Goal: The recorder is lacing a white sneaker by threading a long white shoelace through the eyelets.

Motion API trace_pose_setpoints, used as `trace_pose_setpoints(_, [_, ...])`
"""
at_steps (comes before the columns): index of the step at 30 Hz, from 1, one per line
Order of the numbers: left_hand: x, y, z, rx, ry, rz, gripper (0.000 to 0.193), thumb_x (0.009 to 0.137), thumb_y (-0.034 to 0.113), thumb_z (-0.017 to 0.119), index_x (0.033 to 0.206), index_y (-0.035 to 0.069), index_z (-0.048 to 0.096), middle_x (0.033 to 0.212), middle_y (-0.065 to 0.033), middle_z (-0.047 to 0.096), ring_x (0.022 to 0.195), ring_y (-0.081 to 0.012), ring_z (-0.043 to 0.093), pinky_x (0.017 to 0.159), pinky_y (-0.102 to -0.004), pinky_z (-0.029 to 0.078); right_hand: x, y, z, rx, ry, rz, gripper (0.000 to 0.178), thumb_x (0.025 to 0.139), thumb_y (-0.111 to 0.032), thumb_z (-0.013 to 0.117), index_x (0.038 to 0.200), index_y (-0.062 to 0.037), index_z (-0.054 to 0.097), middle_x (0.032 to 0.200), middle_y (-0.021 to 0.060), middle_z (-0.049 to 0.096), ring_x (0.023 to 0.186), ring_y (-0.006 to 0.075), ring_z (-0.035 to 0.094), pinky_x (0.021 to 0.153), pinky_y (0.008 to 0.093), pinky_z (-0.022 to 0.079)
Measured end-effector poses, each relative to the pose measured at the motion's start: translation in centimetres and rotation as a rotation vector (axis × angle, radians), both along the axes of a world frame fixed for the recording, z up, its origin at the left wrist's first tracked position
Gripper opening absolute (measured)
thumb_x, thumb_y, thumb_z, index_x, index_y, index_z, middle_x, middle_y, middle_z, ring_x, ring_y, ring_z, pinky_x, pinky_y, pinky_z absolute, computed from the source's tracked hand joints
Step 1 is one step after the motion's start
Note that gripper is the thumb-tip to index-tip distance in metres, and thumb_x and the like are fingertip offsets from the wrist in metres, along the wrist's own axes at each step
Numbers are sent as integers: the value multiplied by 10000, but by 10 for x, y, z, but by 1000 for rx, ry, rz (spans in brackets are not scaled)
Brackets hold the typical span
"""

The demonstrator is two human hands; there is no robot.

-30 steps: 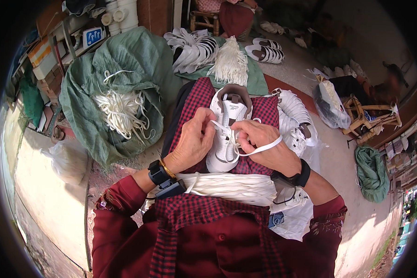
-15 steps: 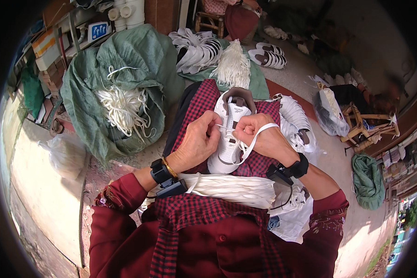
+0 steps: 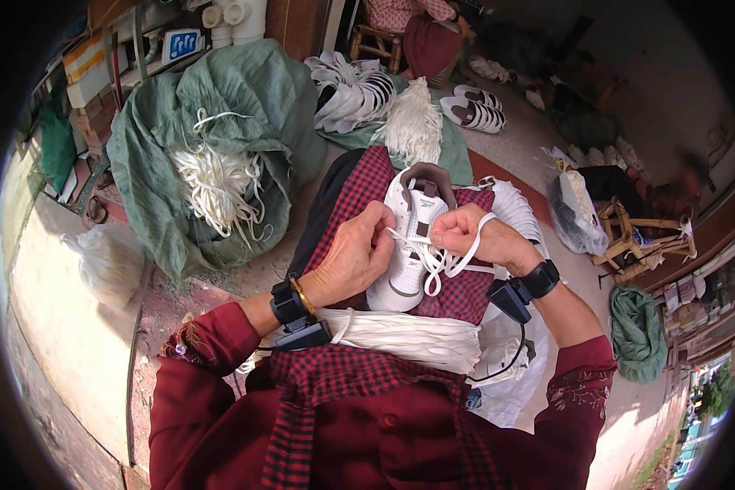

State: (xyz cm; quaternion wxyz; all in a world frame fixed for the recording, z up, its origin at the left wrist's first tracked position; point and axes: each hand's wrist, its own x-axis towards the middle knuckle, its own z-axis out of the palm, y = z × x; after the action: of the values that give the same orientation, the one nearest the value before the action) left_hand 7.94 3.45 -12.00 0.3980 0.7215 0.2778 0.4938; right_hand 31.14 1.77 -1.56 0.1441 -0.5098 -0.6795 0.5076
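Observation:
A white sneaker (image 3: pixel 402 282) with a brown-grey collar rests on my checked-cloth lap, toe toward me. White shoelace (image 3: pixel 439 263) runs across its front and hangs in loose loops on its right side. My left hand (image 3: pixel 359 249), at the shoe's left edge, pinches the lace between thumb and fingers. Opposite it, my right hand (image 3: pixel 475 235) is closed on the lace too, and a strand loops over its fingers. A thick bundle of white laces (image 3: pixel 404 335) lies across my lap, between the shoe and my body.
At the left stands a green sack (image 3: pixel 261 90) with a tangle of white laces (image 3: pixel 220 188). Ahead are rows of white shoe parts (image 3: pixel 355 90) and a lace pile (image 3: pixel 412 122) on green cloth. A plastic bag (image 3: pixel 106 261), a wooden stool (image 3: pixel 637 237) and a seated person (image 3: pixel 429 37) are around.
The lace, earlier drawn between both hands with one loop over the right, now lies in several loops at the shoe's front. My right hand has shifted slightly right; the view has tilted a little.

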Motion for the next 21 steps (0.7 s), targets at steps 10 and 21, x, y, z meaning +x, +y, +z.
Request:
trace_pose_setpoints(10, [-6,-2,6,51,69,-4,107,891,27,637,983,7,589,829,-48,604,717,-95,598,558,-253,506,45,-10,16,-99,416,-161,246,965,-260,672,935,-16,665,707,-55,561,565,11,435,480,188,302])
trace_pose_setpoints(21, [-2,-1,3,7,84,-3,110,891,27,640,978,2,578,831,-38,617,712,-69,600,560,-231,498,65,-46,56,20,808,-193,278,1036,-253,507,834,-67,463,640,22,497,473,47,381,375,195,255])
